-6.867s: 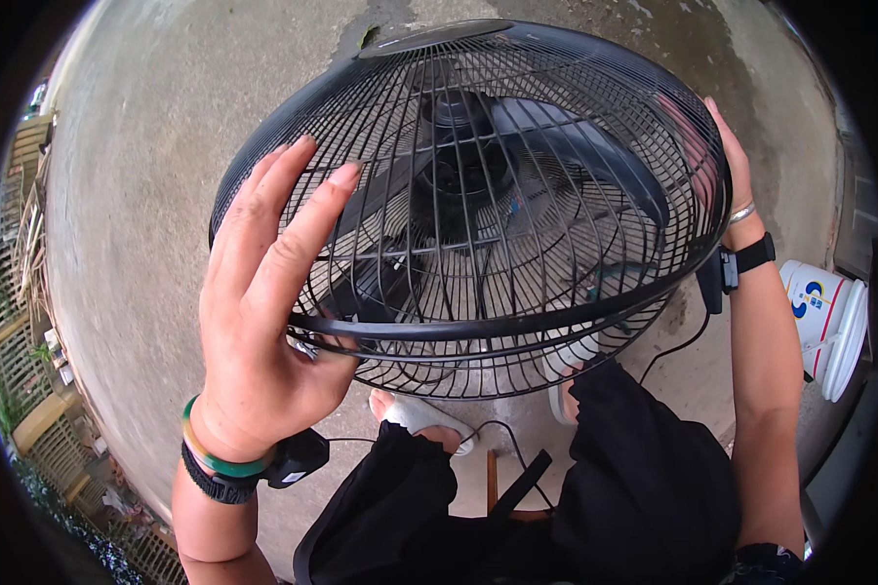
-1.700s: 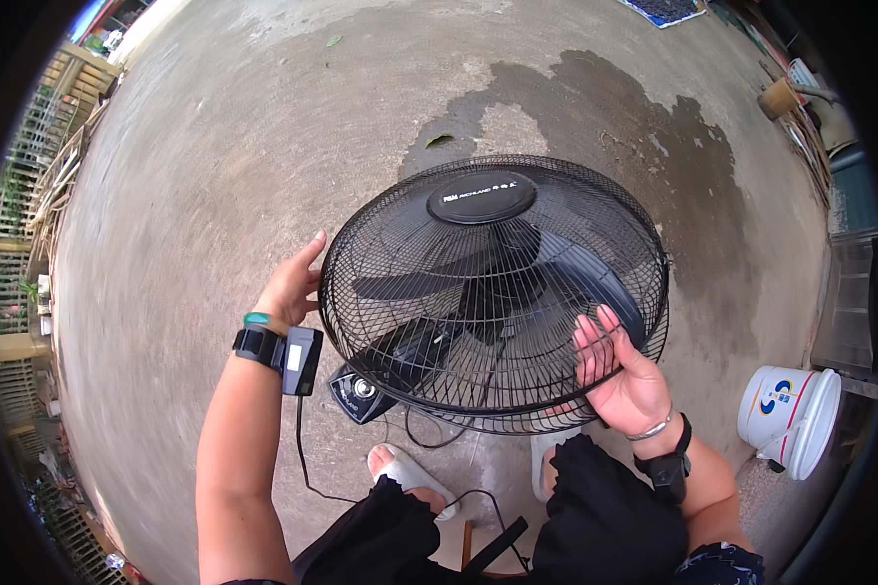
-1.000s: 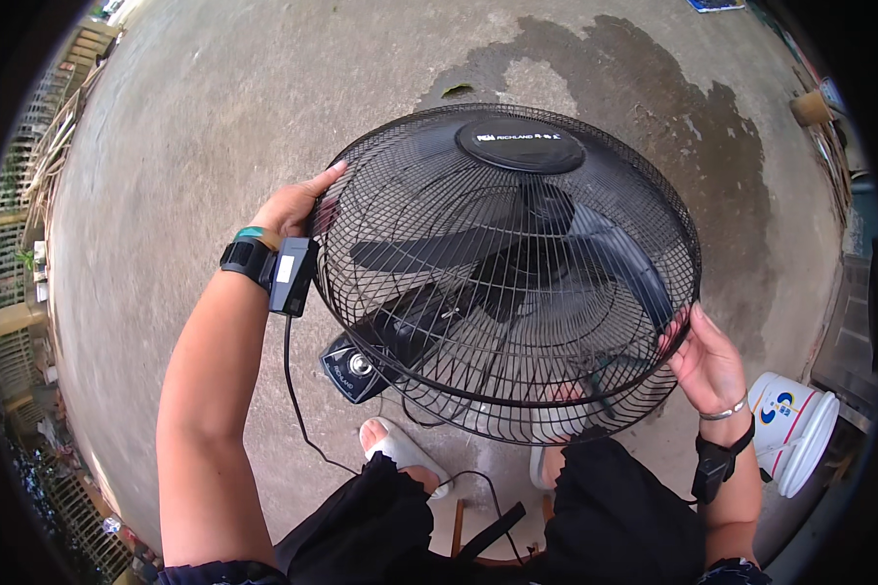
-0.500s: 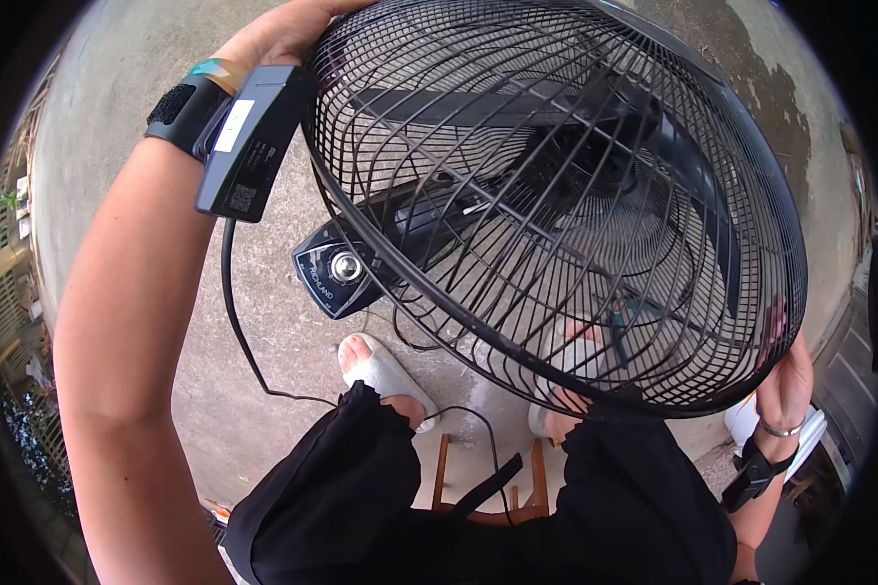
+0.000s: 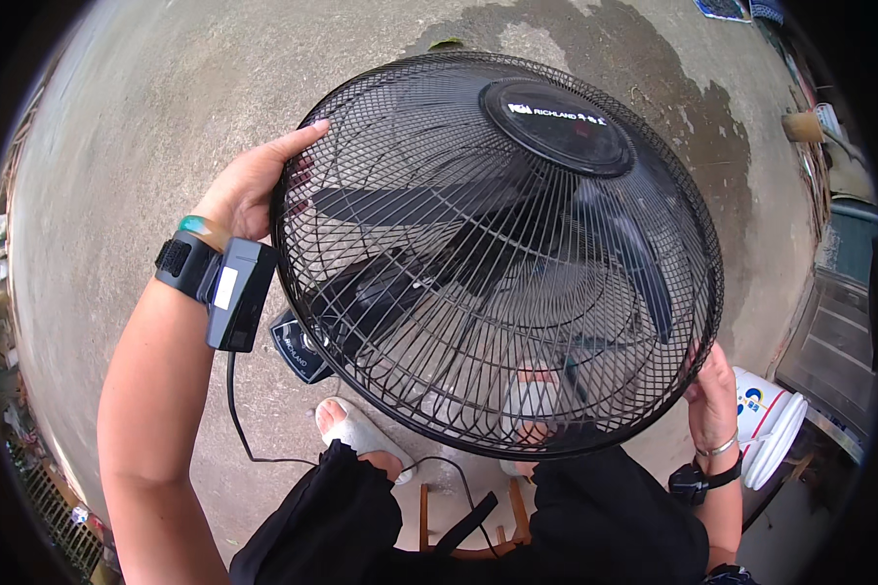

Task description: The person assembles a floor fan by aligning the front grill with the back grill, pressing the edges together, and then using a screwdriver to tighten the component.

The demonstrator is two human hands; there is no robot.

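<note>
Left hand (image 5: 244, 187): grip clasping the left rim of the black fan (image 5: 502, 239). Right hand (image 5: 714, 392): grip on its lower right rim. Fan stands tilted before the knees; white bucket (image 5: 759, 414) near the right hand.

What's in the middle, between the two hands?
In the head view, the black fan's round wire guard, with blades inside, fills the space between the left hand and right hand. Both hands touch its edge.

The fan (image 5: 556, 127) sits between left hand (image 5: 244, 190) and right hand (image 5: 714, 390) — bucket (image 5: 757, 408) farther right, stool (image 5: 519, 509) between the legs (image 5: 346, 512).
</note>
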